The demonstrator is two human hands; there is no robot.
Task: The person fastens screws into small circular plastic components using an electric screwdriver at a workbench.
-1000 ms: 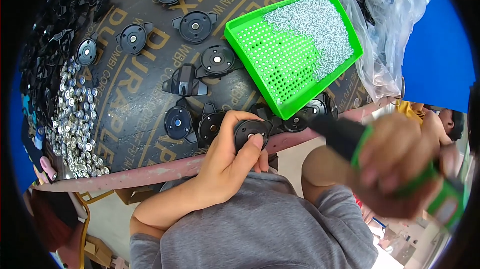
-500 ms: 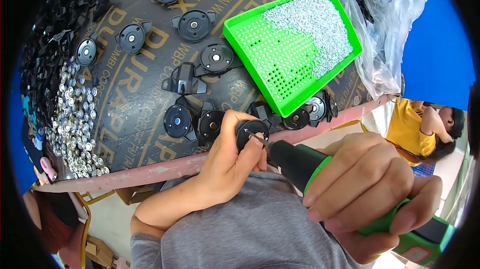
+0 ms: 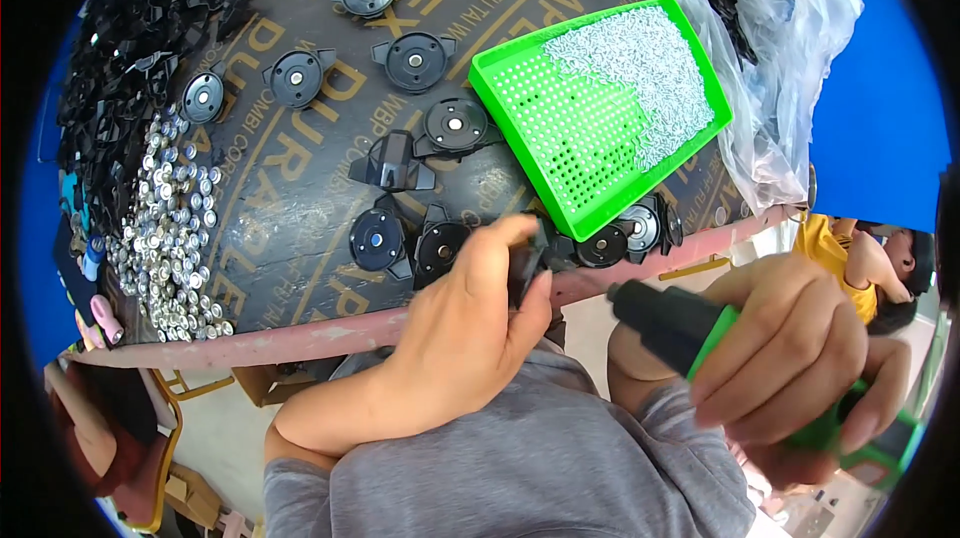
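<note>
My left hand (image 3: 460, 313) pinches a small black plastic part (image 3: 528, 260) just above the table's near edge, turned so that it shows mostly its side. My right hand (image 3: 790, 358) is wrapped around a green and black power screwdriver (image 3: 668, 323). Its nose points left toward the black part, with a gap between them; the bit is smeared by motion. Beyond my left hand stand several round black discs with side tabs and shiny centres, such as one disc (image 3: 455, 125) and another disc (image 3: 378, 240). An angular black piece (image 3: 392, 163) lies among them.
A green perforated tray (image 3: 515, 123) holds a heap of small silvery screws (image 3: 665, 78). Metal round pieces (image 3: 180, 238) and a pile of black parts (image 3: 130, 58) cover the left side. Clear plastic bag (image 3: 770, 88) lies right; a person in yellow (image 3: 828, 258) sits beyond.
My right hand has drawn the screwdriver back to the right, away from the black part. My left hand has moved slightly right and tilted the part edge-on. The view has shifted a little.
</note>
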